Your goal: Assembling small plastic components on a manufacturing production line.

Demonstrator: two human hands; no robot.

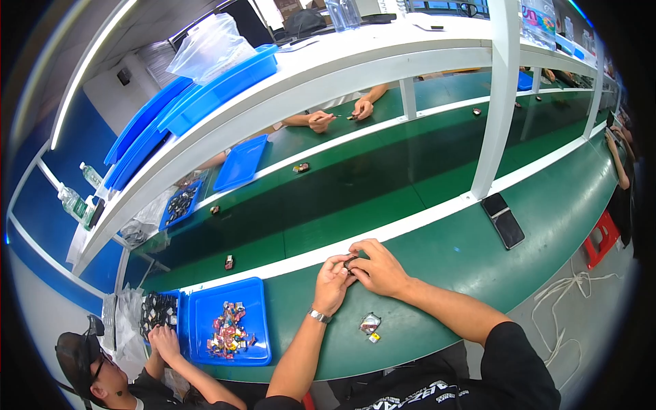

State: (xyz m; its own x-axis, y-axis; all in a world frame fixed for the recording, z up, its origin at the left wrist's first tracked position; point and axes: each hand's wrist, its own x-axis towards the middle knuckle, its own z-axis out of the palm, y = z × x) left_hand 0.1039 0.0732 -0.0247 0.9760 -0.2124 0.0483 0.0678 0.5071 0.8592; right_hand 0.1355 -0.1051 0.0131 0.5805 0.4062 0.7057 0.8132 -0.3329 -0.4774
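Note:
Over the green worktop [437, 273], my left hand [331, 287] and my right hand [380, 269] meet with fingers closed around a small dark part [350, 265]. Its exact kind is mostly hidden by the fingertips. A metal-banded watch [318, 316] circles my left wrist. Below my right hand, a small silvery piece [370, 322] lies on the worktop with a yellow bit [374, 337] beside it. To the left of my left forearm sits a blue tray [261, 301] holding a heap of small red, yellow and silvery components [231, 331].
A dark folded-open device [503, 220] lies at right by a white post [493, 123]. Beyond the white rail runs a green belt carrying small parts [229, 262]. At left a co-worker's hands [164, 342] are near black parts [159, 311]. A shelf [342, 58] spans above.

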